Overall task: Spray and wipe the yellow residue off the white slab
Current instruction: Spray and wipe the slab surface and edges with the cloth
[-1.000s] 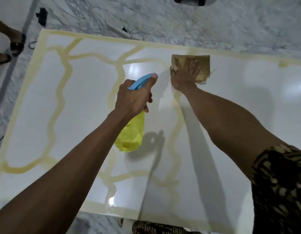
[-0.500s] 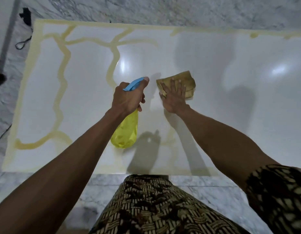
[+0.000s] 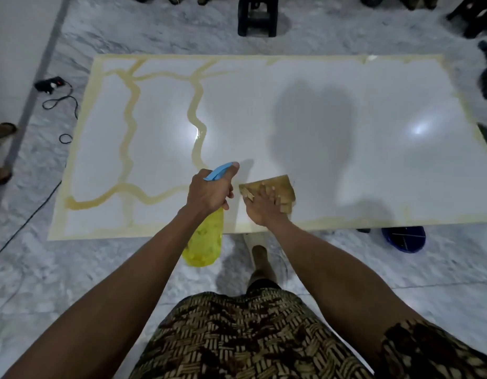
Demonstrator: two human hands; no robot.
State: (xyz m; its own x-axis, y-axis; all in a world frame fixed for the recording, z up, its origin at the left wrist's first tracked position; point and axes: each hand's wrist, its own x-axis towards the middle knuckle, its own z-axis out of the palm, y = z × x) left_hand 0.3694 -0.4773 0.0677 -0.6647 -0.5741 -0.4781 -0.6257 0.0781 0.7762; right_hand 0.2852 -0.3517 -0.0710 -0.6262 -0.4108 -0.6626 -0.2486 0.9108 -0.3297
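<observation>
Head view: white slab [image 3: 319, 110] lies flat on the marble floor [image 3: 72, 269]. Yellow residue [image 3: 194, 105] remains left of and beyond the fingers, plus the edges; right half looks mostly wiped. Right hand [image 3: 263, 207] presses cloth [image 3: 280, 188] with flat fingers. Left hand [image 3: 209, 191] fingers wrapped round spray bottle [image 3: 205, 242]. Roughly half done.

Legible text, labels, brands, numbers, signs: none; spray bottle [image 3: 202, 242]: yellow body, blue trigger, no label readable; white slab [image 3: 319, 110]: yellow residue lines only, no lettering; cloth [image 3: 278, 187]: plain, unmarked; patterned garment [image 3: 237, 337]: woven motif, no wording; blue tub [image 3: 403, 237]: markings too small to read.
</observation>
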